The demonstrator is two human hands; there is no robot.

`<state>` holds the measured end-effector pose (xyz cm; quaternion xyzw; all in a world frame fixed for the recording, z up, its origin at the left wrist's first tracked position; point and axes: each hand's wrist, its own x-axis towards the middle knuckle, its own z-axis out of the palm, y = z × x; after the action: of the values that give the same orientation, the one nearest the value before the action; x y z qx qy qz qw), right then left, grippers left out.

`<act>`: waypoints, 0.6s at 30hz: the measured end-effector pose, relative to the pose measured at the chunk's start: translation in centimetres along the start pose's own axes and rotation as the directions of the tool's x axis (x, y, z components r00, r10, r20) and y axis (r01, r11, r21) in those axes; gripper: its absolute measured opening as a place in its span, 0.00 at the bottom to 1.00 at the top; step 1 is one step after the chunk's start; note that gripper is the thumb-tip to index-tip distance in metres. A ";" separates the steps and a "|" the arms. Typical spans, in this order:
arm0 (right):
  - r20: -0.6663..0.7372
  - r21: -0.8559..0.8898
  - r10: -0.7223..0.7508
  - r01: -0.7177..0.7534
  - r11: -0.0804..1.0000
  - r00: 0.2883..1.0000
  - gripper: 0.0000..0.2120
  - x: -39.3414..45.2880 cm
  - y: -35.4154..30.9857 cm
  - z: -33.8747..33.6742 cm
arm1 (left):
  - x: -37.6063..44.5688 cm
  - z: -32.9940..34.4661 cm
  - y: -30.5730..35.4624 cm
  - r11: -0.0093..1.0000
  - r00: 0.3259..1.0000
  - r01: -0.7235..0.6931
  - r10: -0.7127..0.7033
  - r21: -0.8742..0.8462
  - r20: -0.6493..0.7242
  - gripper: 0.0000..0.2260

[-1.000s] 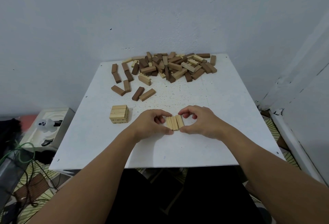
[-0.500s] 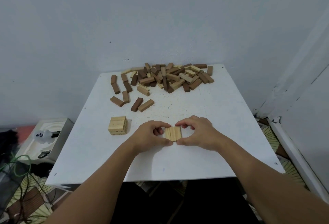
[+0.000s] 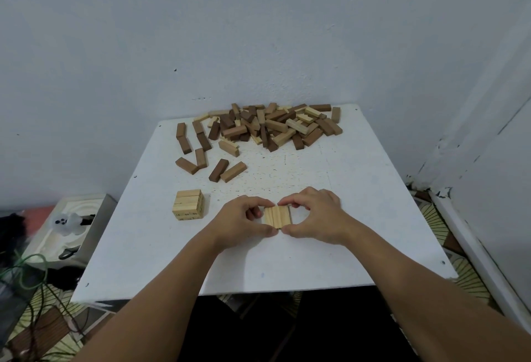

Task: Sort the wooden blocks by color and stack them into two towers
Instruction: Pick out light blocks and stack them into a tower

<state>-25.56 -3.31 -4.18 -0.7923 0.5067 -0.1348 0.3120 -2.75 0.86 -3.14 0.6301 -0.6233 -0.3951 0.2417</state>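
A row of three light-coloured wooden blocks, laid side by side with their long edges touching, sits flat on a square white tabletop, near its front and about midway across. The left hand pinches the row from its left side, thumb at the near end and curled fingers at the far end, while the right hand pinches it the same way from the right, so the two thumbs nearly meet at the front of the row. Both forearms reach in from the bottom of the view. To the left of the hands, well apart from them, stands a short square stack of light wooden blocks, its top layer made of three blocks side by side. Farther back, near the far edge of the tabletop against a pale blue-white wall, lies a jumbled pile of dark brown and light wooden blocks. A few loose dark brown blocks lie scattered between that pile and the stack. On the floor to the left sits a white moulded tray, with green cables just in front of it.
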 end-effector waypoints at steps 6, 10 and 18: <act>-0.033 -0.034 0.003 -0.004 0.999 0.999 0.27 0.0 -0.1 0.6 | 0.0 0.1 -0.1 1.000 1.000 0.007 -0.007 0.005 -0.009 0.22; -0.059 -0.028 -0.014 0.012 1.000 0.998 0.25 -0.2 -0.3 0.6 | -0.3 -0.1 0.7 1.000 1.000 0.021 -0.021 -0.005 0.015 0.21; -0.119 0.114 -0.106 0.120 0.986 0.987 0.24 0.8 -4.4 -0.1 | -1.7 -4.7 2.3 0.963 0.988 -0.091 0.120 0.252 -0.101 0.23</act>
<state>-22.09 -2.81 -1.40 -0.7907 0.4686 -0.2268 0.3222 -0.21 1.34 1.76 0.6429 -0.6852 -0.2642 0.2178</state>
